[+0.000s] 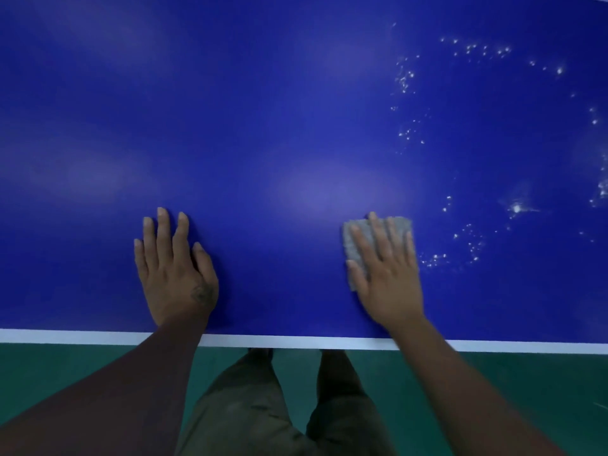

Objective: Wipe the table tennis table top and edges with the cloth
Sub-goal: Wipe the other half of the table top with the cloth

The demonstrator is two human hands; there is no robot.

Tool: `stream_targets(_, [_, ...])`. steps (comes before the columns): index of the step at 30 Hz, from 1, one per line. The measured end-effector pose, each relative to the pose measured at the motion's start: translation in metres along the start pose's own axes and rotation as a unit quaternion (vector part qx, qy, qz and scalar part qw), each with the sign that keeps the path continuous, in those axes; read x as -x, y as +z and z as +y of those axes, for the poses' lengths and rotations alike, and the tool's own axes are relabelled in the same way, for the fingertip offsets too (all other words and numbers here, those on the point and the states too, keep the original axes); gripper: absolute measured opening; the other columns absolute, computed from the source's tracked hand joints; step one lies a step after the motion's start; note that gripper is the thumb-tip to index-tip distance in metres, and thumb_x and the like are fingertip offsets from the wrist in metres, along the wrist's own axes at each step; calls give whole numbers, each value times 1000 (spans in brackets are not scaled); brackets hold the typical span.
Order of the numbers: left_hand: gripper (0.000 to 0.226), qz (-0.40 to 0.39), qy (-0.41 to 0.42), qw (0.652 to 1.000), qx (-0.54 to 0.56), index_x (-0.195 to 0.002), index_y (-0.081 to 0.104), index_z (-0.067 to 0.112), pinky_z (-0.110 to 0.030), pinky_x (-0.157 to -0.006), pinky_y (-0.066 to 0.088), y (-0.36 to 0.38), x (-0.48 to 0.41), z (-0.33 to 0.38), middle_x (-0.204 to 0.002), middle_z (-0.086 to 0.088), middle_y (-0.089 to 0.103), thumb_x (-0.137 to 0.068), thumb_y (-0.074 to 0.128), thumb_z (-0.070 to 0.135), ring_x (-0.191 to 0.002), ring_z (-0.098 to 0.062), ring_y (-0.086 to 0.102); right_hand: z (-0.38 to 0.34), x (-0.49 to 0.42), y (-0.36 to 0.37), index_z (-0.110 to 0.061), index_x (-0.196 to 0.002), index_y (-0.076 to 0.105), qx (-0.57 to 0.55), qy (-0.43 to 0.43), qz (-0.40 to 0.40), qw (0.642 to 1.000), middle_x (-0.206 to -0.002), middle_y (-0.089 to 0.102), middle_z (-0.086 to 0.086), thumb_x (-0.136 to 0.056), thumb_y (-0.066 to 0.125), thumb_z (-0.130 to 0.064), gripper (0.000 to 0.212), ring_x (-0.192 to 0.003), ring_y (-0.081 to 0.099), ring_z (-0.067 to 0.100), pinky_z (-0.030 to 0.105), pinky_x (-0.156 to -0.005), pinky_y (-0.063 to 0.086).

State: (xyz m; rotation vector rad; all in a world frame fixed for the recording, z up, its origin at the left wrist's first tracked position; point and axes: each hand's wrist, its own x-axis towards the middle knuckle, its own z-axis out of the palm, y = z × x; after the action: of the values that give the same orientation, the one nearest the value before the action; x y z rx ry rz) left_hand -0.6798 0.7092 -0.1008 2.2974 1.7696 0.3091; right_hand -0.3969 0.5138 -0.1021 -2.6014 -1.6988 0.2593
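Cloth: small grey rectangular fabric cloth [349,246] lay flat on tbl top, near front edge, right of centre.
R hand [386,274]: pressed on cloth, fingers straight & spread, none curled round it.
Table: glossy blue table tennis top [296,110], white edge stripe [296,341] nearest the person.
L hand [174,268]: palm down on bare top, fingers straight, holding nothing, well apart from cloth.
Specks: white flecks [470,241] scattered just right of cloth & farther back.
Floor: green floor [65,373] below edge.

No writing, brand or number can be read on the table tennis table [296,126].
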Motion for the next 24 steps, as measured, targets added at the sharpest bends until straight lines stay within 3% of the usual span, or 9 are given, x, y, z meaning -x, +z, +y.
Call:
stream_targets(3, [57, 1, 0, 1000, 4, -165, 41, 11, -52, -136, 9, -2, 1, 2, -178, -9, 25, -110, 39, 26, -168, -26, 12, 36, -9, -7, -26, -171, 20, 13, 60, -16, 998, -179, 14, 6, -114, 19, -54, 64, -166, 8, 32, 63, -130, 15])
stream_targets(7, [57, 3, -1, 1000, 0, -164, 42, 12, -50, -136, 9, 1, 1, 2, -178, -8, 25, -109, 39, 27, -168, -25, 11, 9, -40, -8, -28, -171, 20, -1, 91, -1, 996, -178, 15, 10, -112, 25, -57, 66, -165, 8, 37, 64, -131, 9])
stream_targets(12, [54, 18, 5, 1000, -14, -162, 44, 10, -49, -136, 10, 6, 2, 3, -176, -10, 29, -111, 38, 26, -167, -28, 16, -61, -65, -2, -30, -170, 22, -58, -64, 4, 996, -179, 15, 6, -111, 30, -59, 67, -166, 8, 32, 61, -131, 11])
stream_targets(14, [52, 26, -27, 999, 5, -160, 47, 7, -51, -135, 14, 9, 2, 9, -174, -11, 34, -110, 40, 24, -166, -30, 20, -60, -57, 1, -30, -170, 21, -69, -99, 4, 993, -179, 15, 4, -113, 31, -53, 63, -166, 7, 29, 59, -132, 12])
stream_targets(16, [53, 40, -54, 997, 48, -158, 47, 6, -53, -134, 20, 11, 5, 27, -170, -11, 40, -107, 44, 21, -163, -29, 27, -31, -42, 3, -30, -171, 20, -61, -120, 9, 991, -179, 15, 2, -114, 33, -49, 61, -166, 6, 28, 59, -132, 13])
stream_targets(19, [56, 52, 4, 993, 106, -159, 46, 6, -54, -131, 28, 21, -8, 76, -168, -12, 43, -104, 51, 17, -161, -29, 33, 36, -19, 1, -32, -170, 20, -42, -102, 20, 994, -179, 14, 1, -114, 34, -49, 61, -166, 8, 28, 60, -132, 13])
stream_targets(22, [57, 44, 24, 995, 83, -162, 43, 8, -46, -135, 19, 44, -36, 131, -174, -8, 35, -107, 53, 21, -164, -27, 26, 101, -1, -6, -31, -170, 21, -25, -67, 9, 997, -179, 13, 2, -113, 31, -51, 61, -166, 11, 31, 61, -132, 12])
stream_targets(24, [60, 59, -56, 996, 26, -165, 36, 9, -42, -136, 11, 57, -46, 154, -177, -8, 27, -111, 46, 32, -166, -26, 21, 124, 4, -8, -28, -171, 22, -16, -62, -5, 998, -179, 13, 3, -114, 27, -51, 61, -166, 11, 32, 63, -132, 13])
